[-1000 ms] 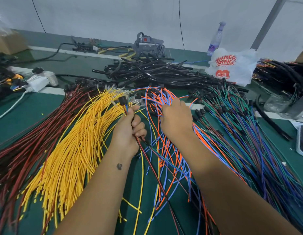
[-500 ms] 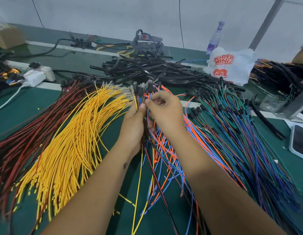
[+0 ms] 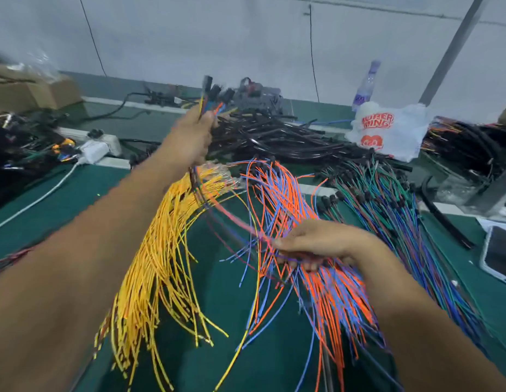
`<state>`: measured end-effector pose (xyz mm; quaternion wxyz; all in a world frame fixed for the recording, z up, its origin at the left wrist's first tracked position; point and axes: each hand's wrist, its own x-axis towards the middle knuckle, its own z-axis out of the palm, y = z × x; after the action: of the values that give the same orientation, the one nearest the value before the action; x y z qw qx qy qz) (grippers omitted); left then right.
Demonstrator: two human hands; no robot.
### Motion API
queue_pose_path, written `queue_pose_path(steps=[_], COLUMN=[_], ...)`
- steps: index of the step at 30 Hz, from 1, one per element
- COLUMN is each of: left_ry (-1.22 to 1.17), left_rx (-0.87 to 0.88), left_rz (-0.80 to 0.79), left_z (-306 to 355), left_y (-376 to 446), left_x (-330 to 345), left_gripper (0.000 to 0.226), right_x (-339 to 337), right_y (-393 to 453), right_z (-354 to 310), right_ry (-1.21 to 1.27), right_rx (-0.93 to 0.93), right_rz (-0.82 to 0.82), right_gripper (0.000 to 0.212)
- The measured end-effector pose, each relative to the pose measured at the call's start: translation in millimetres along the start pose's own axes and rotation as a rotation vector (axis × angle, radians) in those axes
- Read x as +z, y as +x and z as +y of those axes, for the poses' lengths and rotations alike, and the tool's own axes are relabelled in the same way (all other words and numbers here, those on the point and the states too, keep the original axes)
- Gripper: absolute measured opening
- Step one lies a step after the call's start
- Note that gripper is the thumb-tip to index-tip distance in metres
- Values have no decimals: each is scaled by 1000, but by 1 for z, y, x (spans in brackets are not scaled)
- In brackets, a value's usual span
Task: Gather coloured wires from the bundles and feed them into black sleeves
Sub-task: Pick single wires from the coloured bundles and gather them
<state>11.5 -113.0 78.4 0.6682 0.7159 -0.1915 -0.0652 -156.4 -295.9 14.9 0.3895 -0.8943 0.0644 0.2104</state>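
Observation:
My left hand (image 3: 189, 140) is raised above the table and grips a small bunch of gathered wires (image 3: 209, 101) just below their black connectors. That bunch trails down, blurred, to my right hand (image 3: 311, 241), whose fingers curl round the strands low over the orange and blue bundle (image 3: 285, 199). The yellow bundle (image 3: 161, 264) fans out under my left forearm. A green, blue and purple bundle (image 3: 387, 205) lies to the right. The heap of black sleeves (image 3: 274, 137) sits behind the bundles.
A white printed plastic bag (image 3: 387, 131) and a clear bottle (image 3: 365, 86) stand at the back right. A phone (image 3: 498, 253) lies at the right edge. A white power strip (image 3: 99, 148) and cardboard boxes (image 3: 34, 91) are at the left.
My left hand has lifted the gathered wires up and away from the table. My right hand has slid down along them toward me, from the connector ends to mid-length.

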Motion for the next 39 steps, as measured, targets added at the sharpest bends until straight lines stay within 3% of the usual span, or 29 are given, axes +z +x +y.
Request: queue_pose_path(steps=[2, 4, 5, 8, 12, 15, 19, 23, 27, 29, 32, 35, 39], left_ry=[-114, -262, -331, -447, -309, -304, -29, -91, -131, 55, 649, 942, 1216], left_rx=[-69, -128, -146, -162, -72, -33, -89, -262, -301, -124, 375, 439, 505], left_rz=[-60, -142, -174, -214, -208, -222, -251, -605, -679, -648, -462, -422, -430], left_z=[1, 7, 12, 32, 51, 62, 61, 29, -1, -8, -21, -45, -82], left_y=[-2, -7, -10, -19, -27, -32, -40, -68, -90, -92, -90, -92, -90], left_x=[-3, 4, 10, 31, 50, 56, 51, 46, 38, 27, 20, 32, 46], left_gripper=[30, 32, 32, 33, 29, 29, 39, 49, 34, 31, 26, 22, 17], right_x=[-10, -13, -10, 6, 21, 21, 5, -18, -40, -54, -61, -37, 12], right_y=[-5, -5, -3, 6, 17, 14, 10, 8, -5, -16, -27, -18, 9], right_z=[-11, -31, -45, -84, -103, -107, -106, -91, -73, -64, -49, -26, 6], right_ry=[-294, -341, -247, -97, 279, 383, 549, 746, 732, 772, 877, 1029, 877], right_rx=[28, -66, -140, -263, -227, -211, -297, -311, -320, -389, -560, -553, -246], right_rz=[167, 374, 419, 354, 222, 202, 335, 563, 748, 904, 1053, 994, 778], right_gripper=[52, 54, 51, 52, 36, 29, 26, 31, 38, 39, 44, 36, 38])
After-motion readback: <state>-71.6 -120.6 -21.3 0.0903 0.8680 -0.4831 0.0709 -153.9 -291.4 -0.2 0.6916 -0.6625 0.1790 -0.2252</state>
